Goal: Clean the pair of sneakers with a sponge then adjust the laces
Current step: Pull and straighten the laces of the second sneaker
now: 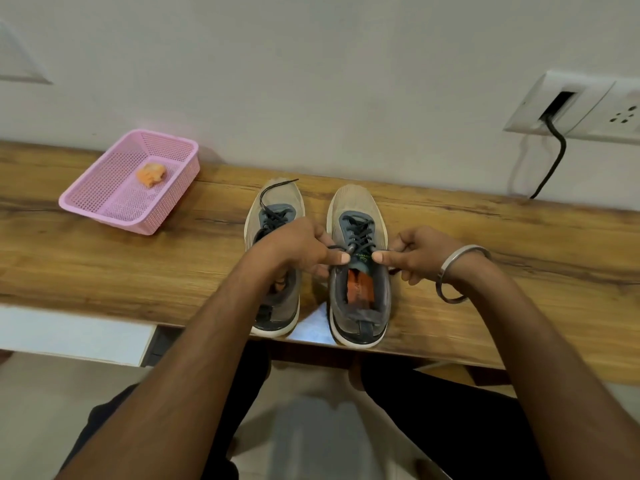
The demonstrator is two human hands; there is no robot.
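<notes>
**Laces Being Pulled on the Right Shoe**

On the wood shelf [485, 237] by the wall stand 2 shoes, side by side, toes to the wall and heels at the near edge. Both hands are at the right shoe [358, 268]. The left hand [301, 249] has its fingers curled, and its thumb and finger pinch a dark lace end at the top of the tongue. The right hand [420, 256] is curled too, thumb pressed down on the other lace end, which pokes out under its fingers. Each hand is on its own side of the shoe, so the 2 ends look pulled apart and tight.

The sponge [151, 173] is not in use. It lies alone in the pink basket [104, 202], well off to the left on the same shelf. So I think the wiping part is over and the lace part is on. I cannot tell from here how clean the shoes are.

The left shoe [273, 216] is partly hidden by the left arm. 1 of its laces [273, 188] lies loose over the toe, so it looks like it still needs work. The right shoe has its laces crossed neatly up the front, but no bow shows yet.

A silver bangle [457, 271] is on the right wrist. A black cord [554, 157] hangs from a wall plug [588, 102].
</notes>
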